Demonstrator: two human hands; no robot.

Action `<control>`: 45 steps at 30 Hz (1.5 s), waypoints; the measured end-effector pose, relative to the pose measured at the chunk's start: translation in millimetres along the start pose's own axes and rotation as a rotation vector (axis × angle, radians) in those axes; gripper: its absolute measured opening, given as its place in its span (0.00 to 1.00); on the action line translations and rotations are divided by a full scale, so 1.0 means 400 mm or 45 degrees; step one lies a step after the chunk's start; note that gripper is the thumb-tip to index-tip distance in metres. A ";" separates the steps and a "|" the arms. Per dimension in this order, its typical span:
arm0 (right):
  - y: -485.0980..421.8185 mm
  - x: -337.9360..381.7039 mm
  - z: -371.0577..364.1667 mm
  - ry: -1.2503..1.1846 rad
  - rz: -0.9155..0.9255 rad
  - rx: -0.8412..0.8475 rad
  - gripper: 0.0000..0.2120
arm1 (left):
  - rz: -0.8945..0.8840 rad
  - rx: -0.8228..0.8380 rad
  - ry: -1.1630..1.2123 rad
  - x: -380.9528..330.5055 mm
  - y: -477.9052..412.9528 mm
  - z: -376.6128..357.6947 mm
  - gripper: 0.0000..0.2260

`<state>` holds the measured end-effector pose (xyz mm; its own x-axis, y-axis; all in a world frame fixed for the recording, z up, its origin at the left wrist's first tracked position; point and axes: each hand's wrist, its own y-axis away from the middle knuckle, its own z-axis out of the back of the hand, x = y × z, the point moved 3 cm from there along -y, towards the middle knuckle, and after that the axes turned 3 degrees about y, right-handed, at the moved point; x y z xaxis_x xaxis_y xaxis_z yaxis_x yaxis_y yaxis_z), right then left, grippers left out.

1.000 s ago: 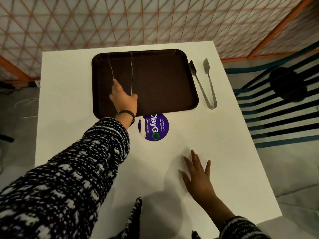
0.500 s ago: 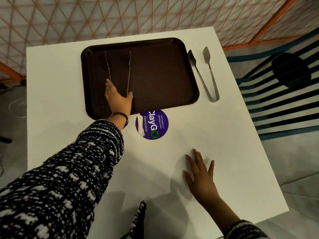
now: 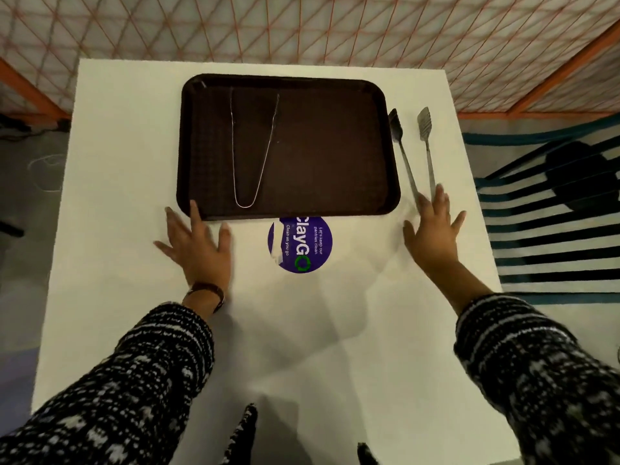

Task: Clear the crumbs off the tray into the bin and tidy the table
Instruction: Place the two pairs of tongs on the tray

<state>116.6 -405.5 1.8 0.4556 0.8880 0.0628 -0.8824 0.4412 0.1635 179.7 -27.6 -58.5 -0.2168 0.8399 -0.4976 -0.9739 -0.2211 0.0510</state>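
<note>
Brown tray [image 3: 335,156] sits at 12 o'clock on the white table [image 3: 117,162], with thin wire tongs [image 3: 253,146] lying loose on its left half. Change from a second ago: left hand [image 3: 198,245] was on those tongs, now it has let go and pulled back to the tray's near-left corner, open, fingers spread, one fingertip touching the rim. Right hand [image 3: 432,229] has moved up from the near table to 2 o'clock, also open and empty, fingertips at the hinge end of the flat serving tongs [image 3: 411,152] lying just beside the tray's right edge. Read: wire tongs are parked on the tray, and next is either grabbing the second tongs or lifting the tray with both hands. Hardly any crumbs visible on the tray, maybe one pale speck near the middle; too small to be sure. No bin in view, so the tip-out target is unknown. Purple round sticker [image 3: 300,245] sits at the tray's near edge, partly under it, flat, no obstruction. Risk: loose tongs will slide off if the tray gets tilted.
</note>
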 end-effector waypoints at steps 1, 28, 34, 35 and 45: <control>-0.036 -0.005 0.008 0.015 -0.028 0.007 0.27 | -0.023 0.020 -0.030 -0.006 0.001 -0.002 0.30; -0.176 0.145 0.042 -0.539 -0.158 -0.415 0.28 | 0.039 0.052 -0.102 -0.017 -0.004 -0.015 0.28; -0.154 0.302 -0.025 -0.413 0.013 -0.207 0.29 | 0.037 0.043 -0.103 -0.016 -0.001 -0.016 0.28; -0.149 0.315 -0.039 -0.389 0.028 -0.171 0.28 | 0.037 0.040 -0.102 -0.016 -0.001 -0.016 0.28; -0.132 0.311 -0.068 -0.388 0.093 -0.102 0.33 | 0.032 0.026 -0.101 -0.019 -0.004 -0.021 0.28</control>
<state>216.7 -314.9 -25.8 0.3939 0.8432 0.3658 -0.9151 0.3970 0.0703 183.3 -37.8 -61.9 -0.2449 0.8709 -0.4262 -0.9691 -0.2331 0.0806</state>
